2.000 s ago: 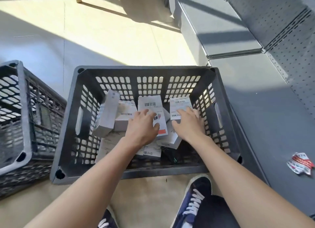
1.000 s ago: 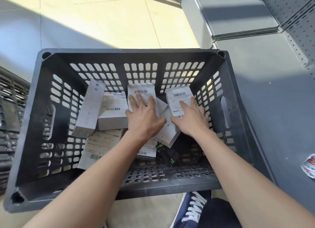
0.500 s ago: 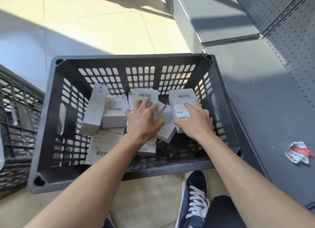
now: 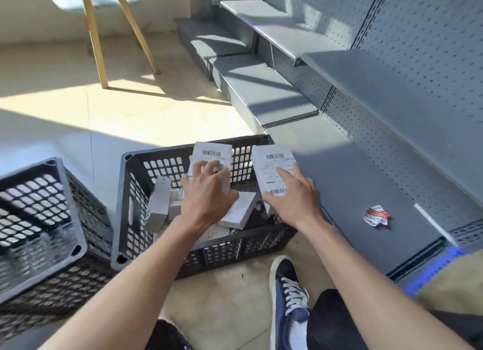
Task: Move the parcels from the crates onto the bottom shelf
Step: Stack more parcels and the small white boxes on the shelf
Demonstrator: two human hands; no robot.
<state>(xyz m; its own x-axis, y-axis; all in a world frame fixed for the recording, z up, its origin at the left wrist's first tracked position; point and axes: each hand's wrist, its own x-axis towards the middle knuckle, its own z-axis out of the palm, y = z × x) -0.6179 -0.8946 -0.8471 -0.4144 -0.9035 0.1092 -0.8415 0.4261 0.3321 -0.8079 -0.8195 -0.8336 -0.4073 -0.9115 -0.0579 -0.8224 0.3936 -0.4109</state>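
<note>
Beside the black slotted plastic crate (image 4: pixel 130 206), the grey metal bottom shelf (image 4: pixel 352 192) holds no parcel yet; the left hand (image 4: pixel 206 195) grips one white barcoded parcel (image 4: pixel 213 157), the right hand (image 4: pixel 290 200) grips another white labelled parcel (image 4: pixel 271 166), and more remain inside

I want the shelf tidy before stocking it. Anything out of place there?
Yes: a crumpled red-and-white wrapper lies on the bottom shelf, right of the crate. It looks like litter, not a parcel.

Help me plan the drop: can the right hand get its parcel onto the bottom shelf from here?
Probably yes. The right hand holds its parcel at the crate's right edge, beside the bottom shelf, with bare surface there.
</note>
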